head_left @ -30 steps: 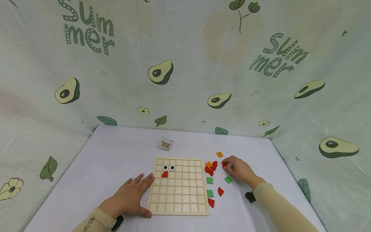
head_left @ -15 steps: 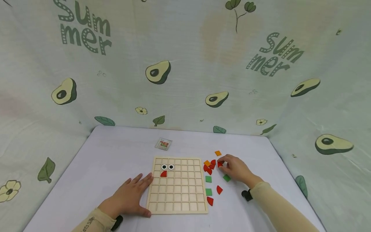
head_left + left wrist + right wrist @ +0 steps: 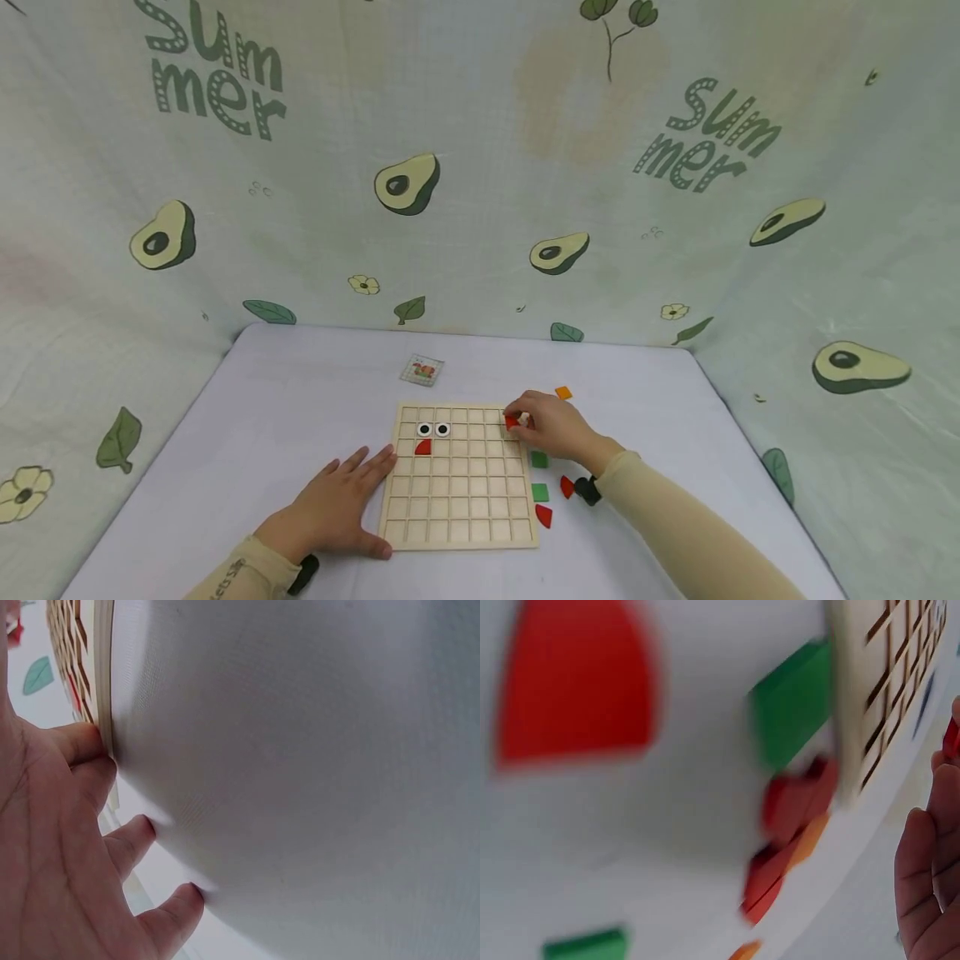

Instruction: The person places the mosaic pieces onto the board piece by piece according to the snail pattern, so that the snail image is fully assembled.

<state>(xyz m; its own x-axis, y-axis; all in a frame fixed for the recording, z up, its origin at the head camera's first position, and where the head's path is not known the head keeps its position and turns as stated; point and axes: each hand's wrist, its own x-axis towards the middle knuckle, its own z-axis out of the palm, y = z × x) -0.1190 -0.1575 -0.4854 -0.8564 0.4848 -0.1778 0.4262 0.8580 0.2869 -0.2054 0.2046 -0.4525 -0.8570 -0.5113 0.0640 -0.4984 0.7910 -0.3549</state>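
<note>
A wooden grid board [image 3: 459,546] lies on the white table in the head view. On it are two eye tiles, the left [image 3: 424,430] and the right [image 3: 442,430], with a red quarter-circle tile [image 3: 423,447] just below. My left hand [image 3: 333,504] is spread flat, fingers and thumb touching the board's left edge. In the left wrist view, fingertips meet the board's side [image 3: 103,667]. My right hand [image 3: 558,427] pinches a red tile [image 3: 512,422] over the board's upper right corner. The right wrist view shows this red tile [image 3: 951,740] partly, between the fingertips.
Right of the board lie green squares [image 3: 539,459], red quarter-circles [image 3: 543,517] and an orange square [image 3: 564,392]. More red tiles [image 3: 787,806] lie beneath the right hand. A small picture card [image 3: 422,370] rests behind the board.
My right hand has moved left with the pinched red tile, from the loose tiles to above the board's upper right corner. My left hand stays at the board's edge.
</note>
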